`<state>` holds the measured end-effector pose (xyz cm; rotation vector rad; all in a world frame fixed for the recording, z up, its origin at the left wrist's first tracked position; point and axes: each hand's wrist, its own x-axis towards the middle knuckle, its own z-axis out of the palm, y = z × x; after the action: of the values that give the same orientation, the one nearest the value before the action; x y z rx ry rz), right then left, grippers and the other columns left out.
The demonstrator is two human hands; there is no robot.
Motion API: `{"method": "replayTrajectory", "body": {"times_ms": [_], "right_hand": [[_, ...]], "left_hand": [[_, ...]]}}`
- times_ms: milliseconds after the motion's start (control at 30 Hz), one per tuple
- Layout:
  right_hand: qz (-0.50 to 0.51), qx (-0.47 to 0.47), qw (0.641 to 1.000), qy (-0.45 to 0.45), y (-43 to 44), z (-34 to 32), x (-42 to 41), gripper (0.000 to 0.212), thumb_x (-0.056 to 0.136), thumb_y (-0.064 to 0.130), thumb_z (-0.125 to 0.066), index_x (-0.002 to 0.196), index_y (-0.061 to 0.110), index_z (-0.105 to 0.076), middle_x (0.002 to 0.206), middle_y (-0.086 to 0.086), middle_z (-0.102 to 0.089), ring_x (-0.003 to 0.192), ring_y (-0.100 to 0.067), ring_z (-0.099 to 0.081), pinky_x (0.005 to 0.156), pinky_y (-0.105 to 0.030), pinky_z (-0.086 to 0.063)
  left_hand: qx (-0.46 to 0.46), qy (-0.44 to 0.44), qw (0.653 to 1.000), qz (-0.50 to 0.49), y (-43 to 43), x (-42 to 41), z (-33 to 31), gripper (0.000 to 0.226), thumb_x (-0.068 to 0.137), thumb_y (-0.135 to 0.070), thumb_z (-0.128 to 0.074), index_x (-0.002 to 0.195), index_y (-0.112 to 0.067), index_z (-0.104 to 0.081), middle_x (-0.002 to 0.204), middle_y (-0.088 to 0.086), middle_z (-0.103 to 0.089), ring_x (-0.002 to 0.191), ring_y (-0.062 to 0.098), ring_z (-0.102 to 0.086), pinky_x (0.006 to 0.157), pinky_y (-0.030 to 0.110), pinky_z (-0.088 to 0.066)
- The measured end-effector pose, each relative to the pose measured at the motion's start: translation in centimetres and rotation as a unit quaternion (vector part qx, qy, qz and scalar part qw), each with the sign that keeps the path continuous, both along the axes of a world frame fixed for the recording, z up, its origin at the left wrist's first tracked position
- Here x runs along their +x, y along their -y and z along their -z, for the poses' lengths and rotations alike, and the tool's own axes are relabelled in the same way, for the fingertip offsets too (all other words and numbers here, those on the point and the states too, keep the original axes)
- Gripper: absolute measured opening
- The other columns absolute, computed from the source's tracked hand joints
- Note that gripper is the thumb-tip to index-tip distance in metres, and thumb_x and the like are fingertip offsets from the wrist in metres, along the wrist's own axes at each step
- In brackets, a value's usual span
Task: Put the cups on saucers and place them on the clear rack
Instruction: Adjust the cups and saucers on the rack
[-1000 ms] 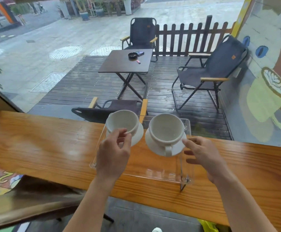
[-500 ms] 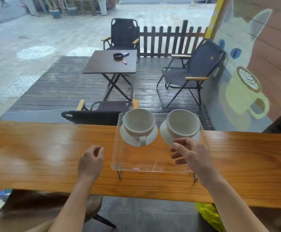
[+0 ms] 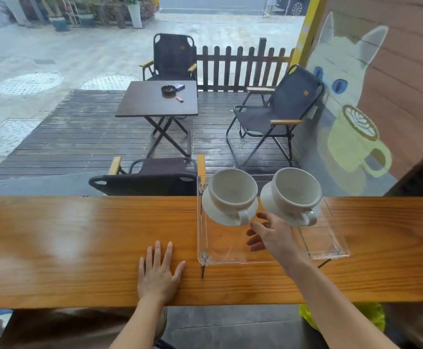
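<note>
**Both cups racked, hands coming off**

Since half a second ago our left hand [image 3: 159,274] has uncurled from a loose fist and now lies flat on the counter [image 3: 79,248], fingers spread, holding nothing, just left of the rack [image 3: 331,250]. Our right hand [image 3: 272,236] has slid off the right saucer's near edge toward the middle of the rack; it hangs open, fingers loosely spread, gripping nothing, its fingertips close under the gap between the two saucers. We cannot tell whether a fingertip touches either saucer.

Where the task's things are:
- Left cup [image 3: 233,190] sits upright in the left saucer [image 3: 211,210], handle toward us.
- Right cup [image 3: 297,188] sits upright in the right saucer [image 3: 272,204], handle toward us and slightly right.
- Both sets stand side by side on the far half of the rack, close but not touching as far as we can see.
- Rack stands on thin dark legs on the counter, by the window.

Our reading: neither hand holds anything and both cup-and-saucer sets rest on the rack, so the task looks done or nearly so. No other cups or saucers are in view. At most, the right hand is placed to nudge the sets straighter. One risk we note: the sets stand near the rack's far edge, so any nudge should be gentle.
</note>
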<state>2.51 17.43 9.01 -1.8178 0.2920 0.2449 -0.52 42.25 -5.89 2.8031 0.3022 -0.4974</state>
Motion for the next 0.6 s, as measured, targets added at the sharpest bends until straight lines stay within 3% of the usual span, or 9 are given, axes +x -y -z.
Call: {"method": "replayTrajectory", "body": {"times_ms": [300, 600], "right_hand": [[0.081, 0.143, 0.986, -0.028, -1.4, 1.2, 1.0, 0.054, 0.093, 0.012, -0.054, 0.143, 0.012, -0.035, 0.081, -0.015, -0.068, 0.062, -0.020, -0.069, 0.055, -0.027, -0.059], [0.119, 0.155, 0.980, -0.020, -2.2, 1.7, 1.6, 0.057, 0.089, 0.004, -0.058, 0.143, 0.013, -0.039, 0.077, -0.014, -0.069, 0.055, -0.013, -0.069, 0.046, -0.022, -0.054]], "left_hand": [[0.047, 0.063, 0.997, 0.000, 0.3, -0.6, 0.7, 0.071, 0.086, -0.066, -0.006, 0.145, -0.032, 0.014, 0.160, 0.001, 0.011, 0.147, 0.020, 0.012, 0.118, 0.043, 0.010], [0.057, 0.079, 0.995, 0.000, 0.2, -0.5, 1.2, 0.073, 0.084, -0.069, -0.006, 0.144, -0.032, 0.015, 0.161, -0.001, 0.009, 0.147, 0.020, 0.010, 0.117, 0.043, 0.010]]}}
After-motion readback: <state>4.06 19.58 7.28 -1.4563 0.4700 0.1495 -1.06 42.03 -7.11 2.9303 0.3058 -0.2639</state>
